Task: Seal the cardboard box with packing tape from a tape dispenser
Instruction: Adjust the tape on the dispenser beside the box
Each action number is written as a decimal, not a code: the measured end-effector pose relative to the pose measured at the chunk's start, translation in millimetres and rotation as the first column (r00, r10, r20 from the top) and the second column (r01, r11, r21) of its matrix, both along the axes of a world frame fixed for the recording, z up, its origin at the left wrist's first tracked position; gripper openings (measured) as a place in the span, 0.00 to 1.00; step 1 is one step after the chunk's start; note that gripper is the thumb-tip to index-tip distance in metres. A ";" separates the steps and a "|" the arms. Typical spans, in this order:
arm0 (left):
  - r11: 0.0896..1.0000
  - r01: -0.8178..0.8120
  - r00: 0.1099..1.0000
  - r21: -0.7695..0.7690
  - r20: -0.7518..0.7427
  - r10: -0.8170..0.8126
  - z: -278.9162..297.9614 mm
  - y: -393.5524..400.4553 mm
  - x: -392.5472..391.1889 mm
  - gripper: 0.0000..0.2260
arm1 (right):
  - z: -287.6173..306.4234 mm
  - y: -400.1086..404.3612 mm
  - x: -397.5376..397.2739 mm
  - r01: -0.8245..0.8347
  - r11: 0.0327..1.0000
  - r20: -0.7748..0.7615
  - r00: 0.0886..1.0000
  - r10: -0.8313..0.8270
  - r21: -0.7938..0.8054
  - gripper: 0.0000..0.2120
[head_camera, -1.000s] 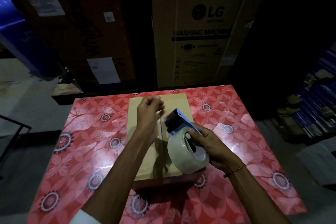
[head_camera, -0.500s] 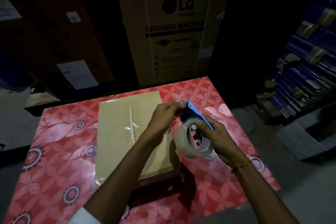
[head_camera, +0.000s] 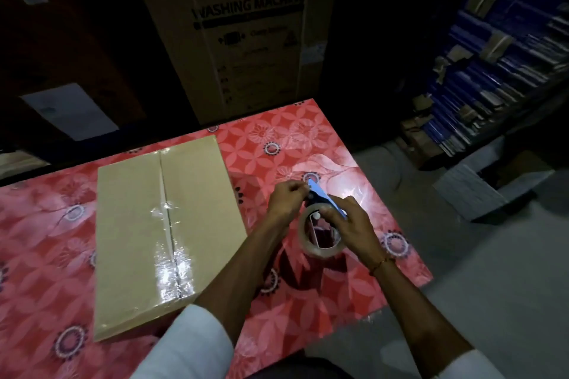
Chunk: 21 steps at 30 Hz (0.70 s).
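Note:
A flat brown cardboard box (head_camera: 132, 224) lies on the red floral table (head_camera: 308, 138), flaps closed, with shiny clear tape along its middle seam. To its right, above the table, my right hand (head_camera: 351, 224) grips a blue tape dispenser (head_camera: 323, 197) carrying a roll of clear tape (head_camera: 311, 248). My left hand (head_camera: 286, 200) pinches at the dispenser's front end by the blade; whether it holds the tape's loose end is too small to tell. Both hands are clear of the box.
A tall LG washing machine carton (head_camera: 246, 28) stands right behind the table. Dark cartons (head_camera: 61, 71) fill the back left. Stacks of blue bundles (head_camera: 498, 64) rise at the right over grey floor (head_camera: 492, 286). The table's right edge is close to my right wrist.
Both hands have carried the dispenser from above the box's right half to the table right of it. My left hand went from the box's seam to the dispenser's front end.

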<state>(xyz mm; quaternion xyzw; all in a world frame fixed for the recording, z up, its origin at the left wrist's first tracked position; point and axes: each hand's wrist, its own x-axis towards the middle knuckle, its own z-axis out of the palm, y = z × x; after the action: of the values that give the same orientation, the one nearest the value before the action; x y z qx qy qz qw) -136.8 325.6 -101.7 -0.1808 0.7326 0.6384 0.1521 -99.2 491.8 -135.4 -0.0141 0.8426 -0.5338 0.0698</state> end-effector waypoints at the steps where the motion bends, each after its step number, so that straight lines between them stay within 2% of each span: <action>1: 1.000 0.009 1.000 0.017 0.024 -0.010 -6.2 5.2 0.6 0.07 | -5.8 2.3 1.2 0.006 1.000 -0.009 1.000 -0.006 0.019 0.13; 5: 0.999 -0.006 0.994 0.032 0.107 0.002 -24.2 17.9 0.5 0.08 | -29.3 11.1 0.2 -0.004 0.994 -0.026 1.000 0.007 0.110 0.10; 8: 0.999 -0.029 0.990 0.015 0.142 0.026 -31.6 21.9 -0.4 0.08 | -40.8 15.3 -2.2 -0.012 0.989 -0.053 0.998 0.020 0.150 0.14; 16: 0.997 0.043 0.988 -0.069 0.153 -0.032 -35.6 28.2 -6.4 0.17 | -41.4 18.8 -3.3 0.002 0.996 0.025 1.000 -0.004 0.084 0.13; 19: 0.989 0.064 0.990 -0.135 0.134 -0.046 -32.2 25.9 -10.0 0.16 | -37.0 17.7 -7.0 0.051 0.996 0.065 0.996 -0.055 0.075 0.14; 21: 0.979 0.080 0.992 -0.187 0.106 -0.061 -25.7 19.6 -13.4 0.13 | -28.7 14.6 -12.0 0.152 0.987 0.056 0.986 -0.155 0.059 0.13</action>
<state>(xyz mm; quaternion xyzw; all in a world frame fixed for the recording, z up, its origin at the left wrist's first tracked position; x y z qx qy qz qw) -150.2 345.3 -127.4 -0.2001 0.7879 0.5494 0.1933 -111.2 506.5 -164.1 0.0689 0.8529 -0.5147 0.0541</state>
